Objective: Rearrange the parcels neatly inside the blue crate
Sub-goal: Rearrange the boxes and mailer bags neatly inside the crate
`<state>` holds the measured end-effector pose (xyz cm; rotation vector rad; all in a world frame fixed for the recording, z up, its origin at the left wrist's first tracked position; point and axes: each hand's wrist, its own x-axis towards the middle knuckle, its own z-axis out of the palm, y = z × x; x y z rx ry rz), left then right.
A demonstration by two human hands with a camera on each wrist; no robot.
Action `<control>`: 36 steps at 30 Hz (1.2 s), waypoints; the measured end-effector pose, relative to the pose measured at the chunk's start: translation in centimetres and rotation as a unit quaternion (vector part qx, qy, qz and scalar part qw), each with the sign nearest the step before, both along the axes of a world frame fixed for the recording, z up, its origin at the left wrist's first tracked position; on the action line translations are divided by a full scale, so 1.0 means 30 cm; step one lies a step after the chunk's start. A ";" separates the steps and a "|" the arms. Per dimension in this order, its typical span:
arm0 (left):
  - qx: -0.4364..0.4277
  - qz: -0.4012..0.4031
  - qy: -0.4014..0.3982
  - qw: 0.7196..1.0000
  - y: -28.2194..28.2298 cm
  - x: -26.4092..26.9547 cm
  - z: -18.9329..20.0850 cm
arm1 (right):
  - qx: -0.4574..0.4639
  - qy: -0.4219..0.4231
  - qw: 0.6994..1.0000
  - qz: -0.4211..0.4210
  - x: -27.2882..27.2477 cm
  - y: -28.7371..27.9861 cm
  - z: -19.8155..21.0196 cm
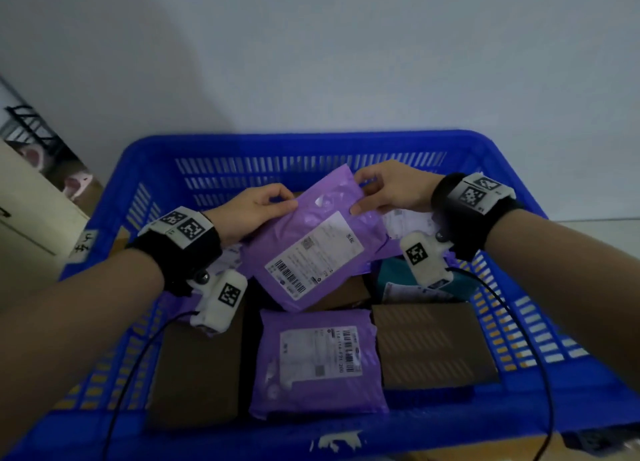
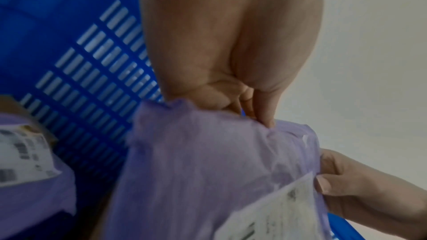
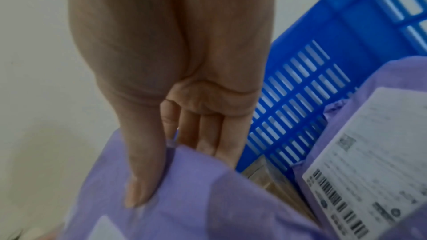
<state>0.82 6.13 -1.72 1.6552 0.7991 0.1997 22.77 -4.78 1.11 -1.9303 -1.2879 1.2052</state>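
Pinching a purple mailer (image 1: 311,238) by its top corners, both hands (image 1: 254,208) (image 1: 391,186) hold it above the crate (image 1: 311,145), near row tidy, back jumbled.

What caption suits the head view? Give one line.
Both hands, left hand and right hand, hold a purple parcel above the blue crate.

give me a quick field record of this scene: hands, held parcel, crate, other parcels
left hand: pinches held parcel's far left corner
right hand: pinches its far right edge
held parcel: purple mailer, label up, tilted, lifted over the others
blue crate: slatted walls, against a pale wall
lying purple parcel: flat, near middle
brown boxes: near left, near right
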 end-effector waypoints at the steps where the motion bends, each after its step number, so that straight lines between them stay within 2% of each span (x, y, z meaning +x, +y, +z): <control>1: -0.007 0.013 0.009 1.000 0.008 -0.018 0.007 | 0.006 0.019 1.000 -0.014 0.002 0.003 -0.003; 6: -0.077 0.030 0.089 0.993 0.047 -0.113 -0.016 | 0.004 0.124 0.986 -0.113 0.014 -0.019 -0.027; 8: -0.128 0.045 0.104 0.985 0.040 -0.127 -0.046 | -0.019 0.136 0.981 -0.135 0.008 -0.040 -0.050; 12: -0.148 0.060 0.144 0.977 0.006 -0.119 -0.104 | -0.127 0.019 0.987 -0.096 -0.018 -0.093 -0.118; 16: -0.174 0.007 0.219 0.960 -0.029 -0.106 -0.162 | -0.232 -0.007 0.970 -0.070 -0.054 -0.143 -0.201; 21: -0.150 -0.070 0.313 0.935 -0.072 -0.101 -0.232 | -0.375 0.037 0.926 0.011 -0.096 -0.218 -0.322; 25: -0.135 -0.119 0.362 0.915 -0.115 -0.078 -0.295 | -0.441 0.049 0.895 0.045 -0.127 -0.244 -0.380; 28: -0.084 -0.135 0.388 0.908 -0.135 -0.056 -0.323 | -0.485 0.051 0.871 0.057 -0.155 -0.248 -0.397; 30: -0.049 -0.148 0.412 0.898 -0.137 -0.049 -0.327 | -0.495 0.056 0.865 0.064 -0.165 -0.249 -0.413; 36: -0.034 -0.181 0.443 0.877 -0.125 -0.071 -0.319 | -0.484 0.071 0.869 0.076 -0.199 -0.218 -0.462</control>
